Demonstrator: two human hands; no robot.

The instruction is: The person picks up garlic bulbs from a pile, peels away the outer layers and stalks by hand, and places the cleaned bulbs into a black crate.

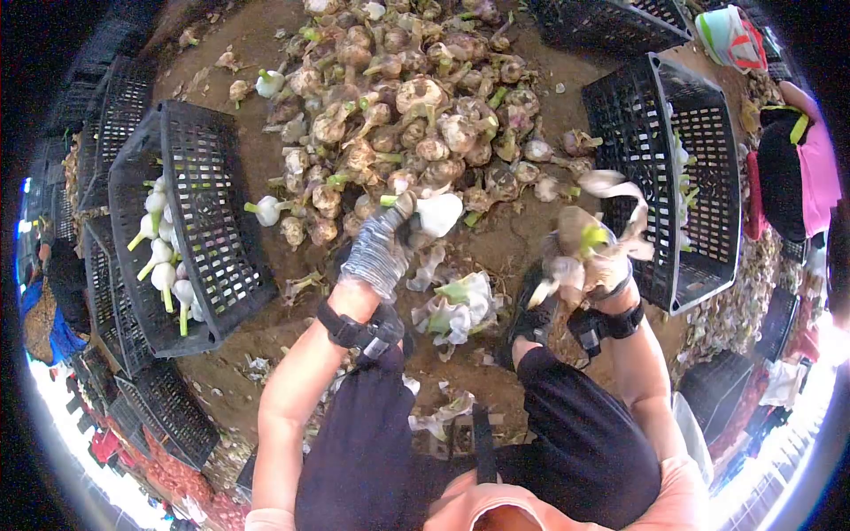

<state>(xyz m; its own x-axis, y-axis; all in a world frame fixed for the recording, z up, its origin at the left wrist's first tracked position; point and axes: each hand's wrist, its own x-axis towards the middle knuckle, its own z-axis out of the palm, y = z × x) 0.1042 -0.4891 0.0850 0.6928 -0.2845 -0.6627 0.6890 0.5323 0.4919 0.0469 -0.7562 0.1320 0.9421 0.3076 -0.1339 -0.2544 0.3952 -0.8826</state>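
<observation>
My left hand [381, 248], in a grey striped glove, is closed on a clean white garlic bulb [438, 214] at the near edge of a large pile of unpeeled garlic [416, 97]. My right hand [606, 261], gloved as well, is partly hidden behind loose garlic skins [630, 208] and a green-tipped piece, blurred by motion; its fingers cannot be made out. White peelings [460, 305] lie on the ground between my feet. A single white bulb [267, 211] rests left of the pile.
A black crate [212, 221] with cleaned bulbs [159, 257] stands at the left. Another black crate [629, 115] holding bulbs is at the right. More crates line both sides. Part of a person in pink [819, 177] shows at the far right.
</observation>
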